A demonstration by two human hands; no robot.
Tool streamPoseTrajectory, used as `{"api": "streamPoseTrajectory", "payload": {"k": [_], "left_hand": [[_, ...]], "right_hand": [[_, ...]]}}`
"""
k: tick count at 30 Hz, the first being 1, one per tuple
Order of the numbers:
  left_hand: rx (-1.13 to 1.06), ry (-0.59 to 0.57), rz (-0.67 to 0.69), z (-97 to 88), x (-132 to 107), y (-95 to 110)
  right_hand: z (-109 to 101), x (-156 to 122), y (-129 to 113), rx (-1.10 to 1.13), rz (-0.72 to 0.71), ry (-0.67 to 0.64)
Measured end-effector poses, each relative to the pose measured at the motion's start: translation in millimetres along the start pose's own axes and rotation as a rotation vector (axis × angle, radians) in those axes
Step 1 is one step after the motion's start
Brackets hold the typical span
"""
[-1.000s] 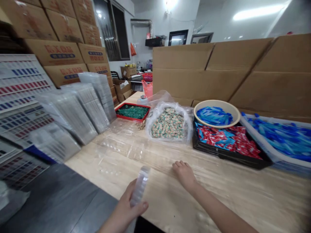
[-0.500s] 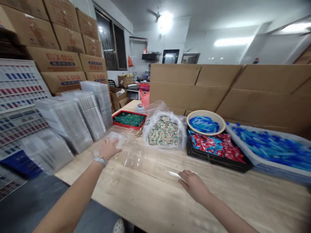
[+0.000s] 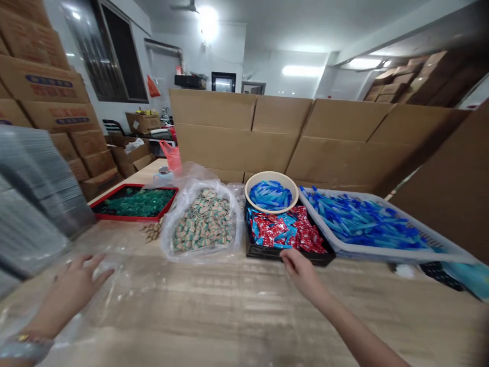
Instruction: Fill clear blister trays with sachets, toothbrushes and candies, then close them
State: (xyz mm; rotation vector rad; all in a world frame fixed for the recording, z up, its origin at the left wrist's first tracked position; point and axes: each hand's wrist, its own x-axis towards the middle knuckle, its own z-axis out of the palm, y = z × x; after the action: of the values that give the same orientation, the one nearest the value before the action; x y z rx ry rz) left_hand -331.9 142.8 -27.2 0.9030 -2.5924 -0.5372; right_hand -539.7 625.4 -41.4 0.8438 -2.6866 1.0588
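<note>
My left hand [image 3: 72, 288] lies with fingers spread on clear plastic film [image 3: 114, 285] at the left of the wooden table [image 3: 229, 316]. Stretched forward, my right hand [image 3: 301, 270] reaches the front edge of a black tray [image 3: 267, 252] holding red and blue sachets [image 3: 284, 229]; its fingers look loosely extended and hold nothing. Between the hands sits a clear bag of small wrapped candies [image 3: 202, 221].
A red tray of green pieces [image 3: 133, 202] is at back left, with stacked clear packs [image 3: 34, 193] beside it. A cream bowl [image 3: 271, 192] and a white crate [image 3: 367, 224] hold blue sticks. Cardboard walls [image 3: 305, 137] ring the back and right.
The view has swung right. My left hand drew back from the far film toward me, and my right hand moved forward to the black tray's edge. The clear container held earlier is gone.
</note>
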Motion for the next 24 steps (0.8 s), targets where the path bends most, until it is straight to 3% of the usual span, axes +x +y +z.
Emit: {"api": "streamPoseTrajectory", "payload": {"k": [1,3,5,8,9,11,13,16,19,21,24], "left_hand": [[0.014,0.015,0.071,3.5,5.1,21.5],[0.058,0.008,0.218,17.8,11.0,84.2],[0.022,-0.083,0.344,44.0,12.0,167.1],[-0.025,-0.293,0.578,102.7,11.8,297.3],[-0.004,-0.344,0.582,124.7,12.5,333.9],[0.137,-0.44,0.442,166.6,14.3,388.4],[0.309,-0.532,0.313,199.6,14.5,415.6],[0.433,-0.472,0.311,227.1,8.2,417.8],[0.414,-0.351,0.448,236.1,-1.5,406.3],[0.3,-0.372,0.47,238.0,-5.1,404.3],[0.117,-0.462,0.4,238.4,-1.8,409.8]], "right_hand": [[-8.9,10.1,12.2,-0.053,0.006,0.009],[-19.9,34.3,29.2,-0.165,0.024,0.004],[-20.4,63.9,36.2,-0.268,0.006,0.005],[-9.0,109.3,39.9,-0.412,-0.025,-0.076],[-5.3,121.3,42.5,-0.453,0.001,-0.137],[-1.9,136.8,51.8,-0.509,0.064,-0.234],[-4.1,139.9,63.8,-0.527,0.102,-0.268],[-9.6,129.3,75.7,-0.54,0.144,-0.236],[-5.6,117.4,73.1,-0.567,0.284,-0.189],[1.1,115.1,67.2,-0.552,0.363,-0.165],[6.1,118.5,59.7,-0.513,0.369,-0.134]]}}
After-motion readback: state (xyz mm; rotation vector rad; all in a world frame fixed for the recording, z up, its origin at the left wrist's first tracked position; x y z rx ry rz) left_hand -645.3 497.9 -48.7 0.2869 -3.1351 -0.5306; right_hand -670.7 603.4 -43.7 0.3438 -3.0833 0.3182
